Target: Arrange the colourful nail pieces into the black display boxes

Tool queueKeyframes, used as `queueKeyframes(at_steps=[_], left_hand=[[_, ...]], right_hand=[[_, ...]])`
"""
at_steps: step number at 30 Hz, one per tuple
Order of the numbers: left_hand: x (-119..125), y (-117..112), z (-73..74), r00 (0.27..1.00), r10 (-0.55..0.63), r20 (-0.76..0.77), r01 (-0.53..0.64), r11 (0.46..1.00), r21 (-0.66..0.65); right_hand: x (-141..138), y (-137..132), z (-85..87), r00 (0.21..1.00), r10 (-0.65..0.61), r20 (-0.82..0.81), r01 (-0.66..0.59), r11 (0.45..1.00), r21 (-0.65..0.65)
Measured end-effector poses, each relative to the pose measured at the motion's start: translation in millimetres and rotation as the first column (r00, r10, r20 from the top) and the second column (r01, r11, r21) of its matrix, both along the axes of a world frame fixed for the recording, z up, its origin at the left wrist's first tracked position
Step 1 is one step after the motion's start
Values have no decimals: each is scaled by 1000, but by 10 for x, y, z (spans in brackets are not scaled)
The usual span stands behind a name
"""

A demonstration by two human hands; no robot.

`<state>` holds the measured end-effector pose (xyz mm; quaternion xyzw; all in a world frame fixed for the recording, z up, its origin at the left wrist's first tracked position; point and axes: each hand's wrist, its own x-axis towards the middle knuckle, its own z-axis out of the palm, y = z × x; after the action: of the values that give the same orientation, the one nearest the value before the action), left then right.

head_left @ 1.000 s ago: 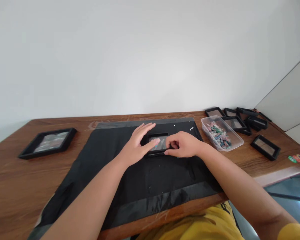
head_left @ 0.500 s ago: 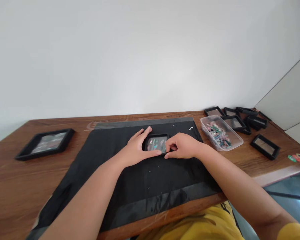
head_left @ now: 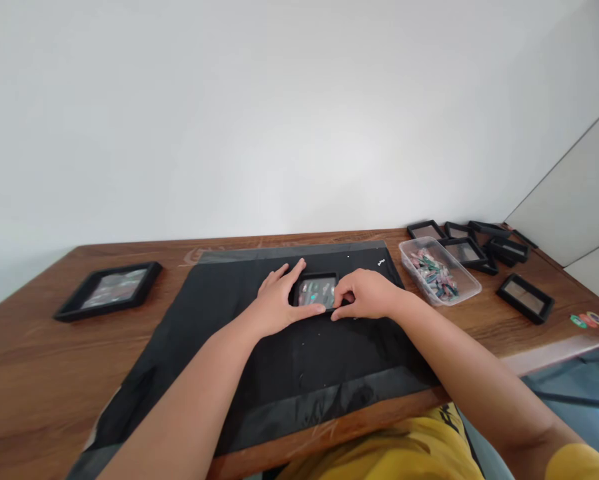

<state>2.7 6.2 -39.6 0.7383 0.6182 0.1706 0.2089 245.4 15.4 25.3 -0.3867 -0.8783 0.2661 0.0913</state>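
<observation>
A small black frame case (head_left: pixel 317 291) with a clear window and several coloured pieces inside lies on a black mat (head_left: pixel 259 353) in the middle of the wooden table. My left hand (head_left: pixel 278 299) grips the case's left side, fingers curled over its far edge and thumb along its near edge. On the right side, my right hand (head_left: pixel 365 293) pinches the case with curled fingers.
A larger black frame case (head_left: pixel 110 289) lies at the table's left. At the right stands a clear plastic tub (head_left: pixel 440 271) of small coloured pieces, with several empty black frame cases (head_left: pixel 524 297) around it. Coloured stickers (head_left: pixel 590 317) sit near the right edge.
My left hand came off the top of the case and closed on its left side. My right hand stayed on the right side. The view shifted slightly.
</observation>
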Motion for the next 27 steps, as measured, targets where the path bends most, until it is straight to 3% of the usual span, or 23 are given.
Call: queueKeyframes(at_steps=[7,10,15,19,23,27], left_hand=[[19,-1,-5,1000,11,-29,-11,1000,3],[20,0,-26,999,-36,-10,37,999,39],[-1,-18,-67,997,-54,50,51,996,70],[-27,-54,-9,984,8,180,-17,999,48],[-94,-41,155,865,127,485,-120,992,-47],[-155,-32,321,702,123,701,-40,990,-134]], right_hand=[[41,47,-91,996,76,-53,-68,989,135],[34,57,-177,995,54,-78,-36,977,211],[-10,68,-342,999,12,-52,-7,996,86],[-14,70,-348,994,1,-108,15,989,149],[34,72,-223,983,-11,-186,66,954,294],[81,58,-93,953,-11,-303,132,915,381]])
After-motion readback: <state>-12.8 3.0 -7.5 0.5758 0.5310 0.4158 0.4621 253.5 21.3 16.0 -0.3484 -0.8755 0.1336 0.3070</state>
